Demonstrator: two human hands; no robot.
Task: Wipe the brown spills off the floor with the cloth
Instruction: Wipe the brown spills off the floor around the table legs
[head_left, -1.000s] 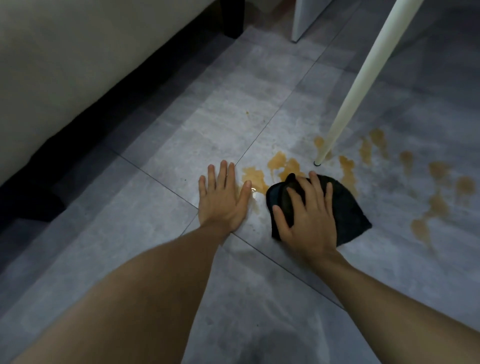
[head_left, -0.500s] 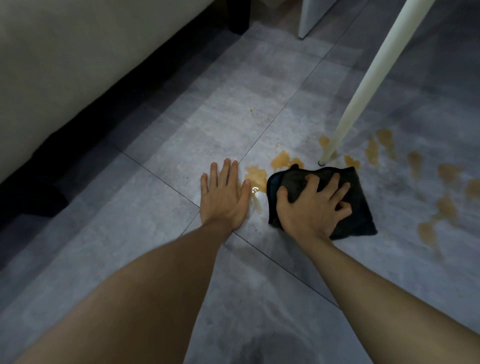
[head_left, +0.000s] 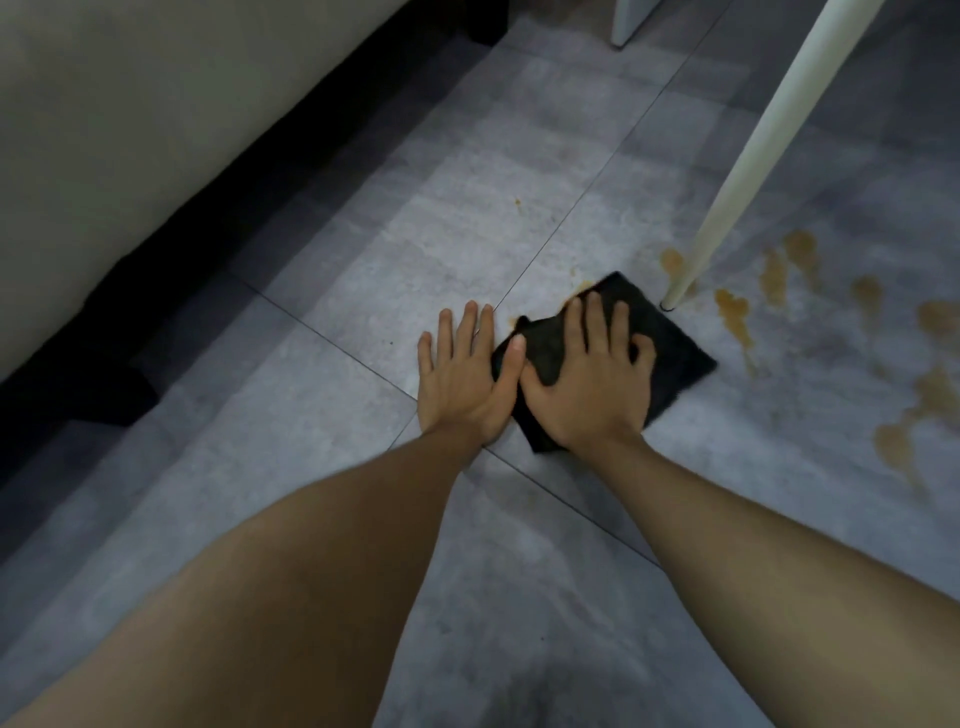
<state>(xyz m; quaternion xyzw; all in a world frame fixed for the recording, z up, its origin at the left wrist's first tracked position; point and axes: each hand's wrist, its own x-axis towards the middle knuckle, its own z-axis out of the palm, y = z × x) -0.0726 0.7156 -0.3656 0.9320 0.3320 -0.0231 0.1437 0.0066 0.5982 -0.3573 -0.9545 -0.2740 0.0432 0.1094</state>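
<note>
A dark cloth (head_left: 670, 348) lies flat on the grey tiled floor (head_left: 467, 234). My right hand (head_left: 587, 384) presses down on the cloth with fingers spread, and covers most of its left half. My left hand (head_left: 465, 379) rests flat on the floor beside it, its thumb touching the cloth's left edge. Brown spills (head_left: 732, 312) streak the floor to the right of the cloth, with more patches (head_left: 935, 389) further right. A thin brown rim (head_left: 579, 291) shows at the cloth's far edge.
A white table leg (head_left: 737, 176) stands on the floor just beyond the cloth's right corner. A pale sofa (head_left: 130, 130) with a dark gap below runs along the left. One small brown speck (head_left: 517, 201) lies further away on the tile.
My right hand has slid the cloth to the left, over the brown patches near my left thumb. The cloth now touches my left hand, which has stayed in place.
</note>
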